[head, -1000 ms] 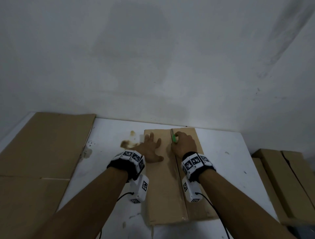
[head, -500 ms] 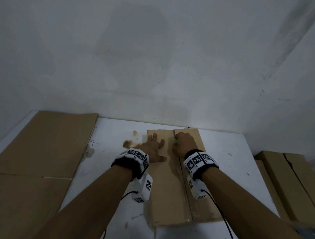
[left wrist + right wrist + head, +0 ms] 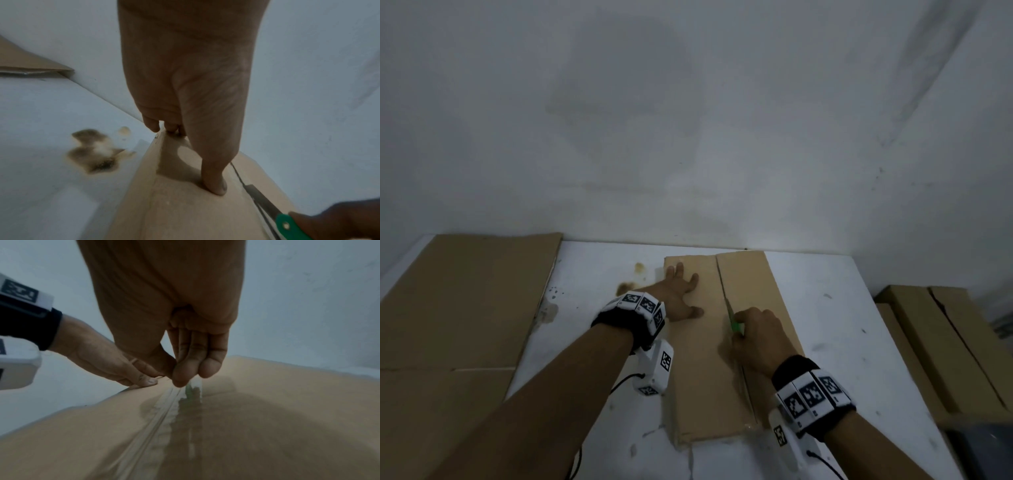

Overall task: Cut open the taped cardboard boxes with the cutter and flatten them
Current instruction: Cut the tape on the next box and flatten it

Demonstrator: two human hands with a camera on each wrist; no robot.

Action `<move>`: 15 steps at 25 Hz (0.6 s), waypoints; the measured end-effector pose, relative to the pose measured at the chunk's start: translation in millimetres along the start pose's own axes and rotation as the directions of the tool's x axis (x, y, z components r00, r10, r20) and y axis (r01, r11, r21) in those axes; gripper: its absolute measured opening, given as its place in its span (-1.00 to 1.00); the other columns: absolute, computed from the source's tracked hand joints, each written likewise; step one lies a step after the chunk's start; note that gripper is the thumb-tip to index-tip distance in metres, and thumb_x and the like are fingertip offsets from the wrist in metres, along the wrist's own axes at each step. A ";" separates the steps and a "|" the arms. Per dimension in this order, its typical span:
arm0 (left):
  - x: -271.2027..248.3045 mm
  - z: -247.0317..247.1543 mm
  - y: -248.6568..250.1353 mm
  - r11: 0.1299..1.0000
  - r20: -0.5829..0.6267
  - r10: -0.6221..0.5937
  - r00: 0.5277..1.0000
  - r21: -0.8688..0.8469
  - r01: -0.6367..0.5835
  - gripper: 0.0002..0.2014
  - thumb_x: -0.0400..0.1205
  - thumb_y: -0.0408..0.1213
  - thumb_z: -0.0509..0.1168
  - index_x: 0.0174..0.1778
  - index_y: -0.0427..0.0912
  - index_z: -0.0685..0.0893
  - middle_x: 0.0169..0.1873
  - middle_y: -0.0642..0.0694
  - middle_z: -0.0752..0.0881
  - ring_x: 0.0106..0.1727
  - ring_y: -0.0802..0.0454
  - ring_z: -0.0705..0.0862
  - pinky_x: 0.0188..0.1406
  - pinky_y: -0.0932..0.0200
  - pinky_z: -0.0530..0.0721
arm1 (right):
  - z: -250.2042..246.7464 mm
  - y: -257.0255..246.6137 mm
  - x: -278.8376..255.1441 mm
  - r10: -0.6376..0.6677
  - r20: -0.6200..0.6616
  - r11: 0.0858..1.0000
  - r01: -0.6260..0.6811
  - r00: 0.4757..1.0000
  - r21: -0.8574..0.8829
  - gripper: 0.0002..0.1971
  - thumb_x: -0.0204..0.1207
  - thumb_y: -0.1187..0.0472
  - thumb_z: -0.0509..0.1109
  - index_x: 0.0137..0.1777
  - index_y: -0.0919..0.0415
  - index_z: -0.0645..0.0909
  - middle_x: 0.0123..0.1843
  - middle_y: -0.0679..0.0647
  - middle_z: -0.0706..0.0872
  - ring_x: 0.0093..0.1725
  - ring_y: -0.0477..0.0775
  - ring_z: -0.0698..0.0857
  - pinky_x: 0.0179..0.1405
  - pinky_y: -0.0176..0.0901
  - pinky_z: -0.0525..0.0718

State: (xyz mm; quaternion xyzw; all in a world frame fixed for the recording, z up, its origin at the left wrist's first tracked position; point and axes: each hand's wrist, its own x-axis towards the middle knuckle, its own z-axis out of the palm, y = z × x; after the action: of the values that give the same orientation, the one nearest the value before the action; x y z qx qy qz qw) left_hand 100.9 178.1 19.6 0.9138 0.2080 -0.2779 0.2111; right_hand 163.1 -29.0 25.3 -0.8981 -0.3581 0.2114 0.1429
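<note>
Far left: flattened cardboard sheets (image 3: 458,308) are lying on the white surface (image 3: 835,308), reaching its back edge at the wall (image 3: 688,120). Just right of them, brown stains (image 3: 628,287) are marking the surface near the box's left side.

Your left hand (image 3: 681,291) is pressing flat on the left flap of the cardboard box (image 3: 702,370), fingers straight and spread, thumb out toward the seam; it is gripping nothing. In the left wrist view the fingertips (image 3: 152,126) are sitting at the box's far left corner, the little one overhanging the edge.

Centre: the box is lying long-side away from you in the middle of the surface. Its seam (image 3: 722,284) is gaping as a dark slit on the far stretch; clear tape (image 3: 156,408) is covering the near stretch.

Your right hand (image 3: 758,337) is clenching the green-handled cutter (image 3: 736,325), fingers curled round the handle. The blade (image 3: 260,197) is lying along the seam, roughly midway down the box, tip pointing away from you.

Far right: more cardboard boxes (image 3: 941,346) are sitting lower, beside the surface; whether they are taped, you cannot tell.
</note>
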 end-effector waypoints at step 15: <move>1.1 8.3 -5.7 0.999 -0.036 -0.008 0.999 0.033 0.010 -0.12 0.71 0.28 0.13 0.76 0.04 -0.26 0.70 -0.16 -0.43 0.72 -0.17 -0.39 0.72 -0.25 -0.10 | 12.7 18.6 -104.7 0.028 0.143 0.999 -0.022 0.989 -0.037 -0.67 0.55 0.16 0.35 0.30 0.16 0.58 0.20 0.10 0.59 0.12 0.06 0.56 -0.07 -0.23 0.49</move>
State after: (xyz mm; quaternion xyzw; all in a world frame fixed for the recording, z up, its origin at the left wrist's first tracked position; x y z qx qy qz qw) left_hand 95.4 178.9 11.1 0.9210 0.2113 -0.2657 0.1911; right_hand 99.3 -114.4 35.7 -0.8875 -0.3598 0.2707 0.0983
